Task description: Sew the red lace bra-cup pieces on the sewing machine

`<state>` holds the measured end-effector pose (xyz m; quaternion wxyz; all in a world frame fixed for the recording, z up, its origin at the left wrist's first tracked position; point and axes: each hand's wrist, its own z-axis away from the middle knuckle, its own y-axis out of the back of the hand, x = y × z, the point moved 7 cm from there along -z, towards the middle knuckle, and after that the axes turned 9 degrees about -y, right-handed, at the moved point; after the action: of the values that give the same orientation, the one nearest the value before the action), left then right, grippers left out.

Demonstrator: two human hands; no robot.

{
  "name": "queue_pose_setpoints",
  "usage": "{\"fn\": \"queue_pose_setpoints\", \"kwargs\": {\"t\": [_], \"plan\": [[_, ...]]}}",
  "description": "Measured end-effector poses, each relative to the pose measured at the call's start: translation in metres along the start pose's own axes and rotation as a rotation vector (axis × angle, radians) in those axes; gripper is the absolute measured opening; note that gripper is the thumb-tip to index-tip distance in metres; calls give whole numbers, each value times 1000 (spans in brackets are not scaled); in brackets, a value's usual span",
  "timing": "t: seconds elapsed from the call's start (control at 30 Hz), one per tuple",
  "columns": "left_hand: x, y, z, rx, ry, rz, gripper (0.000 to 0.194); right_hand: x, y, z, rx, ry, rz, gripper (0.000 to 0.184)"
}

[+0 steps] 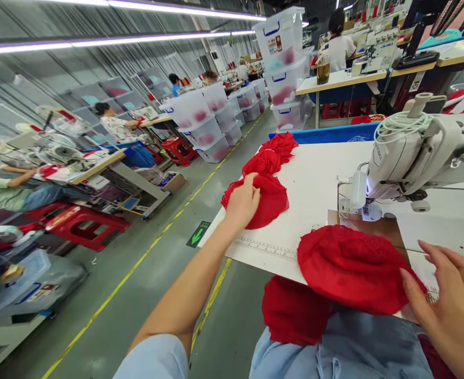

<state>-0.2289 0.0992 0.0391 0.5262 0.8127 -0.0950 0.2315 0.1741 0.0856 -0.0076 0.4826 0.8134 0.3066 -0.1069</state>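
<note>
My left hand is stretched out to the table's left side, its fingers bent down and closed on a round red fabric piece. Behind that piece lies a bunched red cloth heap. My right hand is open, thumb and fingers apart, at the right end of a larger red fabric piece with lace. This larger piece lies over the table's front edge, before the sewing machine. Another red cloth hangs over my lap.
The white sewing table has a printed ruler along its front edge. Stacked clear bins stand beyond it. Red stools and people at other machines are to the left, past the yellow floor line.
</note>
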Motion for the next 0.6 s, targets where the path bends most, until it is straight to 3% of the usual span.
{"fn": "queue_pose_setpoints", "kwargs": {"t": [0.07,0.13,0.2,0.3,0.37,0.5,0.6], "plan": [[-12,12,-13,3,32,-241,40,-34,5,3,58,215,-66,39],[-19,15,-21,13,48,-313,31,-70,-5,9,-74,439,-258,37],[-21,15,-24,57,39,-304,24,-96,-23,15,-253,546,-394,42],[-19,17,-18,149,10,-270,29,-106,-53,18,-357,477,-337,38],[-13,28,-7,290,-45,-146,32,-101,-68,17,-365,412,-196,40],[12,63,19,595,-231,241,33,-90,-74,14,-302,382,47,43],[26,68,18,487,-221,377,16,-91,-68,12,-208,404,149,44]]}}
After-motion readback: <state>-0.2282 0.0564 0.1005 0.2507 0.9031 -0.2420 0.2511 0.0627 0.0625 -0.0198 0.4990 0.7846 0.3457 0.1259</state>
